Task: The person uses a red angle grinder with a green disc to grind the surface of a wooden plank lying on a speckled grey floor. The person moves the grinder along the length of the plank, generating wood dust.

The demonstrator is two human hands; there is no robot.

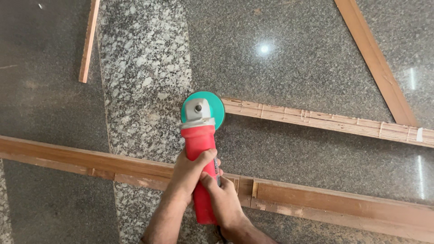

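Note:
Both my hands grip a red angle grinder (pixel 199 140) with a grey head and a round green disc (pixel 218 108). My left hand (pixel 190 171) wraps the red body from the left. My right hand (pixel 224 196) holds the body lower down from the right. The green disc sits at the left end of a pale wooden strip (pixel 325 121) that lies on the granite floor and runs to the right. The grinder's body crosses above a long brown wooden plank (pixel 316 201) below it.
Polished dark granite floor (pixel 294 58) with a lighter speckled band (pixel 144 68) running top to bottom. A thin wooden strip (pixel 89 40) lies at the upper left. Another wooden board (pixel 375 61) slants at the upper right.

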